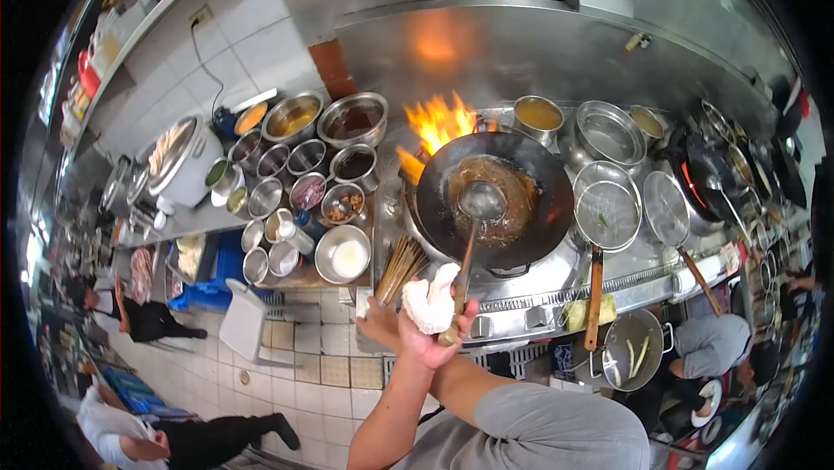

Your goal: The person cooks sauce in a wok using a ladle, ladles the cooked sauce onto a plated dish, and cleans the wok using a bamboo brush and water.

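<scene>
My left hand (424,347) is palm up, closed around a bunched white cloth (430,301) and the handle of a ladle (481,201). The ladle's bowl rests in brown sauce (499,218) inside a black wok (543,231). Crossing beneath my left forearm, my right arm reaches left. My right hand (380,322) grips the lower end of a bundle of thin bamboo sticks (400,268) beside the stove; part of this hand is hidden.
Flames (441,125) rise at the wok's upper left. Metal bowls and a white-filled bowl (349,259) stand left. Strainers (607,207) and a deep pot (632,350) lie right. Other people (122,435) are at far left and right.
</scene>
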`<state>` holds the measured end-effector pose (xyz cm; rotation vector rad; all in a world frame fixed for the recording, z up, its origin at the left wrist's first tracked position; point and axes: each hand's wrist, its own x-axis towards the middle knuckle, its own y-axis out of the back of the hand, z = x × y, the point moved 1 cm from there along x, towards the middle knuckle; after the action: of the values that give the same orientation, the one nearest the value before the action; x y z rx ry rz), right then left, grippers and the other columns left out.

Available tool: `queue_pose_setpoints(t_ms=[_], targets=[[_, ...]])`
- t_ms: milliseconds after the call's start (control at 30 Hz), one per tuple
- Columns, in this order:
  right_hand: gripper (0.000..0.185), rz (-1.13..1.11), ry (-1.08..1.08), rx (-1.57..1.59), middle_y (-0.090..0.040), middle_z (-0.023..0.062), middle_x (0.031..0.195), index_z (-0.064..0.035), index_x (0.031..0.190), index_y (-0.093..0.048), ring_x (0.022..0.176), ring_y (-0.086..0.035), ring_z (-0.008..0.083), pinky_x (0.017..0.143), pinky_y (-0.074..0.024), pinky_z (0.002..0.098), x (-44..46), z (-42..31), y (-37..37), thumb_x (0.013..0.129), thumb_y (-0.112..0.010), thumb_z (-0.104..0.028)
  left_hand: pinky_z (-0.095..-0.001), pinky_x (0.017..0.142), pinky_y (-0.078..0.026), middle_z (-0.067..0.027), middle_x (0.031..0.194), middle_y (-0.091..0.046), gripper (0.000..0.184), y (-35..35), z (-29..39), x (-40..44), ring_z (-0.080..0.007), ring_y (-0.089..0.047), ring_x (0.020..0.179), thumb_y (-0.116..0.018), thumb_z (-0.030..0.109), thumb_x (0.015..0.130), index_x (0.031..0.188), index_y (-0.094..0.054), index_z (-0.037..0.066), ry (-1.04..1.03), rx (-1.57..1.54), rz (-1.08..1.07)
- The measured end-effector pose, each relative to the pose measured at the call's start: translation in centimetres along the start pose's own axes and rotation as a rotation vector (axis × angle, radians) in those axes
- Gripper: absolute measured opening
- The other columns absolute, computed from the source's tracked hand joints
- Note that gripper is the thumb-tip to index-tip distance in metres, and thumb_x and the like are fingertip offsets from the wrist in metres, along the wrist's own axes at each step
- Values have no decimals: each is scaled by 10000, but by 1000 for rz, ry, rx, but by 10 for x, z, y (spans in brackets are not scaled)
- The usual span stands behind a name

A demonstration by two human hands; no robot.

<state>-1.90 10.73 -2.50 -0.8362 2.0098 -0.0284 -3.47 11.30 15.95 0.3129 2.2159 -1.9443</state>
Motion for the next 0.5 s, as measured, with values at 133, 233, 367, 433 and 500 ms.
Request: queue_pose_setpoints(t_ms=[133, 233, 367, 433, 500], targets=[[441, -46, 14, 124, -669, 97, 1021, -57, 1344, -559, 727, -637, 168, 595, -517, 300, -5, -15, -8, 947, -671, -215, -291, 660, -537, -204, 1081, -492, 659, -5, 4, 2, -237, -559, 820, -656, 594, 854, 1142, -638, 2, 48, 48, -43], [451, -147, 61, 163, -666, 84, 999, -67, 1353, -559, 680, -620, 152, 559, -496, 286, -26, -44, 9, 948, -671, -230, -254, 665, -521, -164, 1100, -430, 633, -12, 11, 3, -184, -520, 823, -743, 493, 804, 1175, -607, -1, 74, 50, -85], [465, -284, 161, -46, -662, 65, 968, -80, 1366, -559, 618, -598, 130, 512, -467, 268, -144, -116, 96, 948, -672, -250, -248, 638, -528, -198, 1091, -453, 588, -24, 19, 3, -194, -543, 808, -734, 431, 813, 1140, -610, -42, 45, 31, -61], [491, -255, 238, -450, -648, 43, 922, -125, 1446, -527, 596, -575, 109, 482, -452, 247, -218, -135, 170, 992, -641, -272, -254, 628, -534, -209, 1076, -466, 564, -28, 23, 3, -200, -550, 799, -724, 409, 820, 1126, -617, -53, 58, 21, -64], [524, -141, 95, -531, -669, 82, 952, -87, 1480, -494, 621, -605, 112, 473, -450, 247, -313, -165, 209, 989, -650, -177, -250, 591, -528, -214, 1052, -480, 532, -31, 23, -1, -199, -553, 789, -710, 375, 838, 1120, -623, -67, 39, -5, -62]])
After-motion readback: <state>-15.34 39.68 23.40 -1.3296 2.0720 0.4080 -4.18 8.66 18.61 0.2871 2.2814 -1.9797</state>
